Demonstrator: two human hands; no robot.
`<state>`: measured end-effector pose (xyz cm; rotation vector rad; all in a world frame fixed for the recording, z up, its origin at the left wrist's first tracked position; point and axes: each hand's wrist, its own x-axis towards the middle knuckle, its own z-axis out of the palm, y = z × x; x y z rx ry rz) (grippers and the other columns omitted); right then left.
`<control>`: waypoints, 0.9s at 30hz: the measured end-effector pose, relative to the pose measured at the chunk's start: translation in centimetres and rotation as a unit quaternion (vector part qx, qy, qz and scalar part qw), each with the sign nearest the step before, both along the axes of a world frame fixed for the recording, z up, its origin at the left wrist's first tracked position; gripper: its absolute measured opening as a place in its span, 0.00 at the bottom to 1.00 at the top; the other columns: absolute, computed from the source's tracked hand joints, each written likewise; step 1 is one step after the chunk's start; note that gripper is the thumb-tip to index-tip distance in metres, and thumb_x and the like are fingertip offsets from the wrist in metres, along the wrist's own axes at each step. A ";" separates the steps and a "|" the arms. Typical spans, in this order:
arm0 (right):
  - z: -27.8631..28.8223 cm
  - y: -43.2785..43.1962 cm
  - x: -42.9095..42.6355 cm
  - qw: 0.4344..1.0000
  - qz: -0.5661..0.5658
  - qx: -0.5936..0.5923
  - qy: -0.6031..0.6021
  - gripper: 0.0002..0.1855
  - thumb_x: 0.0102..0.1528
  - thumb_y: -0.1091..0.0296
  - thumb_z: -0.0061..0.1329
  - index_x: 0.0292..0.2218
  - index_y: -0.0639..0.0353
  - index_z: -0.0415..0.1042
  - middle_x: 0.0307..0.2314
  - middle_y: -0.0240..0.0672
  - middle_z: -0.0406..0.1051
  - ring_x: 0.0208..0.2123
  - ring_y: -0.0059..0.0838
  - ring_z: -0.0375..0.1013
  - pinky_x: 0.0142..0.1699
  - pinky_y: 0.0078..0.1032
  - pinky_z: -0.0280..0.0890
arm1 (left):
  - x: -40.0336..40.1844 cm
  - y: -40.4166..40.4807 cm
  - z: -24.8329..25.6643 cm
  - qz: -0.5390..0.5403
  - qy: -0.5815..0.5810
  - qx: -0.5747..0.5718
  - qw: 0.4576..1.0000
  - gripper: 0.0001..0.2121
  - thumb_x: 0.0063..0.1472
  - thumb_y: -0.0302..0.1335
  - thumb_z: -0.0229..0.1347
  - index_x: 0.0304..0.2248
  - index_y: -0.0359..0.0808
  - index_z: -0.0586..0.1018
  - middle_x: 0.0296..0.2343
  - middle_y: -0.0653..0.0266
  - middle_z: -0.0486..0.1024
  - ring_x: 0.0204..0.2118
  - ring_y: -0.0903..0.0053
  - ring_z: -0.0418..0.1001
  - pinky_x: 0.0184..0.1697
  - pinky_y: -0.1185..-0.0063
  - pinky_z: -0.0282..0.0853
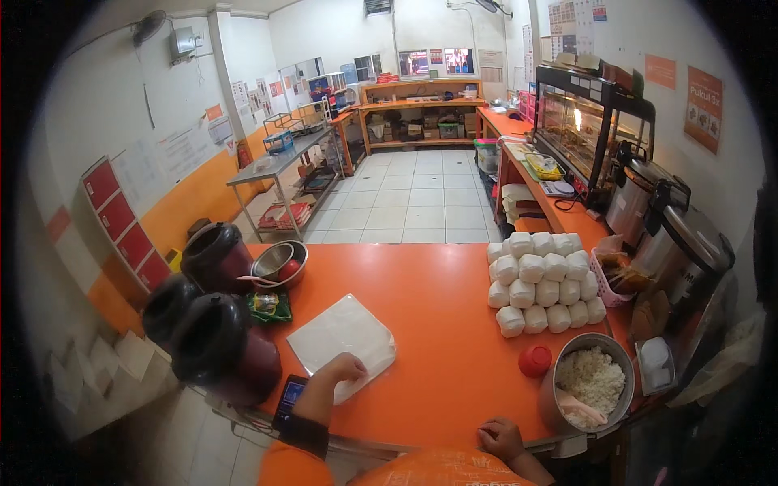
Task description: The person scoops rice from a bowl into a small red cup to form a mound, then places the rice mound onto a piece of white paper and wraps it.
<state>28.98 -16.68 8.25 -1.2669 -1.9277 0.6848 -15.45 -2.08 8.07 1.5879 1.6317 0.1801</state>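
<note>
A stack of white wrapping paper sheets [340, 331] lies at a slant on the orange table. My left hand [346, 368] is over its near edge with the fingers bent downward; whether they pinch a sheet is hidden. At the front edge of the table rests my right hand [501, 437], its fingers curled with nothing visible in them. To the right of that hand stands a metal pot of cooked rice [550, 395] with a pale rice paddle [580, 407] in it. A small red cup [535, 362] sits beside the pot. Rows of white paper-wrapped bundles [541, 285] are piled behind it.
Dark lidded containers [225, 352] crowd the left side, near a phone [290, 398], a green packet [269, 307] and metal bowls [279, 264]. On the right are a pink basket [611, 294], large rice warmers [674, 243] and a lit glass display case [577, 127].
</note>
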 end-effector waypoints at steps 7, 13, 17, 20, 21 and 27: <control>-0.4 -0.1 0.2 1.000 -0.006 -0.003 -0.005 0.08 0.45 0.67 0.53 0.25 0.62 0.75 0.24 0.39 0.72 0.26 0.34 0.73 0.30 0.26 0.68 | 7.5 -4.9 1.6 0.143 0.092 0.465 0.869 0.07 0.53 0.27 0.52 0.22 0.32 0.73 0.22 0.54 0.70 0.27 0.57 0.68 0.30 0.67 0.65; 0.3 -0.1 -0.2 1.000 0.001 0.003 -0.002 0.08 0.45 0.65 0.53 0.26 0.61 0.75 0.24 0.39 0.72 0.26 0.37 0.73 0.31 0.29 0.68 | 14.5 -12.0 0.8 0.101 0.071 0.498 0.858 0.05 0.50 0.25 0.56 0.25 0.36 0.72 0.24 0.55 0.70 0.29 0.59 0.68 0.29 0.67 0.65; -0.8 -0.1 0.2 0.999 0.005 0.033 -0.022 0.08 0.44 0.66 0.52 0.26 0.61 0.75 0.25 0.40 0.72 0.27 0.39 0.73 0.32 0.30 0.68 | 12.1 -10.9 -0.6 0.136 0.151 0.511 0.835 0.08 0.46 0.26 0.60 0.27 0.38 0.74 0.31 0.59 0.69 0.37 0.62 0.67 0.37 0.67 0.61; -0.2 -0.4 -0.1 1.000 -0.013 -0.006 -0.003 0.08 0.44 0.66 0.52 0.26 0.61 0.75 0.25 0.40 0.72 0.27 0.39 0.73 0.32 0.31 0.68 | 10.1 -10.5 -0.7 0.146 0.239 0.521 0.806 0.11 0.42 0.29 0.62 0.28 0.40 0.76 0.38 0.62 0.67 0.43 0.64 0.63 0.43 0.66 0.55; -0.2 -0.3 -0.2 1.000 -0.009 -0.004 -0.007 0.08 0.44 0.66 0.52 0.26 0.61 0.75 0.25 0.40 0.72 0.27 0.39 0.73 0.32 0.31 0.68 | 9.4 -10.5 -0.7 0.146 0.268 0.522 0.797 0.12 0.41 0.30 0.62 0.28 0.41 0.76 0.40 0.63 0.66 0.45 0.65 0.62 0.46 0.65 0.52; -0.4 -0.4 -0.1 1.000 -0.008 0.005 -0.008 0.08 0.44 0.66 0.53 0.26 0.61 0.75 0.24 0.39 0.71 0.26 0.37 0.73 0.31 0.29 0.68 | 7.2 -9.3 -0.5 0.113 0.291 0.500 0.808 0.11 0.40 0.32 0.62 0.26 0.43 0.79 0.42 0.65 0.65 0.48 0.67 0.60 0.47 0.65 0.51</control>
